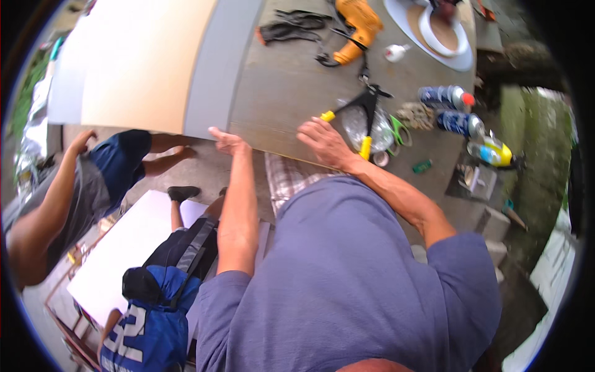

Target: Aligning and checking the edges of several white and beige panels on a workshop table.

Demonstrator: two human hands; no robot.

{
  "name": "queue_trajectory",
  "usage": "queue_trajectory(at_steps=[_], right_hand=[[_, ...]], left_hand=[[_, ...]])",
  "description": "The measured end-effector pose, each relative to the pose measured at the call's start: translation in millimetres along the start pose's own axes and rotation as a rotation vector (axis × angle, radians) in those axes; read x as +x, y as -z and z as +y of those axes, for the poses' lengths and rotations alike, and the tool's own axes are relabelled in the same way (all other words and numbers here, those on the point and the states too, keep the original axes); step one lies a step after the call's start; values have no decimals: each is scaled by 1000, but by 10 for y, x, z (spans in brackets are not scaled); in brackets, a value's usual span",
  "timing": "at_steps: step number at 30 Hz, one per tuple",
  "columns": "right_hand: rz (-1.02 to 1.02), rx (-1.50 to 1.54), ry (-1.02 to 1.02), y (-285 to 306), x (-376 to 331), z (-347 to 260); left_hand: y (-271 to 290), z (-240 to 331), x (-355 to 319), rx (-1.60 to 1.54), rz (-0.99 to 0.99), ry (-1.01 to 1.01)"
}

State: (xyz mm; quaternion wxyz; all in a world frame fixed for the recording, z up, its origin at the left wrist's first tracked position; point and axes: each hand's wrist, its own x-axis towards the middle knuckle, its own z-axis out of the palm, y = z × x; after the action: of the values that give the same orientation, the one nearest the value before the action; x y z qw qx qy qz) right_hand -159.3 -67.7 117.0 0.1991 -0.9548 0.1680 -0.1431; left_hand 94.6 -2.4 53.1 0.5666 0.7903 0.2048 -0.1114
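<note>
A large pale sheet (145, 56) with a grey strip (220, 62) along its right side lies over the table's left part. My left hand (232, 142) is closed at the near corner of that strip, fingers curled and one digit stretched over the edge. Flat on the table near its front edge rests my right hand (325, 142), fingers apart, holding nothing. Just beyond it lies a black two-handled tool with yellow grips (367, 115), like a hand riveter. A clear plastic bag (356, 124) and green-handled scissors (401, 133) are beside it.
On the table (279, 93) are an orange power drill (359, 28), a small white bottle (395, 53), a white ring (427, 37) and spray cans (443, 96). One person (74, 186) stands at left; another, in a blue top (152, 322), is beside a white panel (127, 248).
</note>
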Motion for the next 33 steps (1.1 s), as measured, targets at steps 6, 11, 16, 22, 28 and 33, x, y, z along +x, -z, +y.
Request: queue_trajectory(at_steps=[6, 11, 16, 22, 28, 33], right_hand=[[-19, 19, 146, 80, 89, 147], [-34, 57, 171, 140, 147, 175], [61, 138, 39, 219, 330, 105], [68, 189, -91, 98, 719, -7], [114, -85, -114, -303, 1075, -165], [206, -265, -163, -602, 1068, -241]], left_hand=[[-2, 26, 91, 70, 25, 55], [36, 33, 105, 9, -10, -9], [69, 67, 101, 1, -6, -58], [121, 126, 32, -62, 20, -122], [166, 51, 104, 10, 49, -81], [150, -127, 187, 110, -16, 53]])
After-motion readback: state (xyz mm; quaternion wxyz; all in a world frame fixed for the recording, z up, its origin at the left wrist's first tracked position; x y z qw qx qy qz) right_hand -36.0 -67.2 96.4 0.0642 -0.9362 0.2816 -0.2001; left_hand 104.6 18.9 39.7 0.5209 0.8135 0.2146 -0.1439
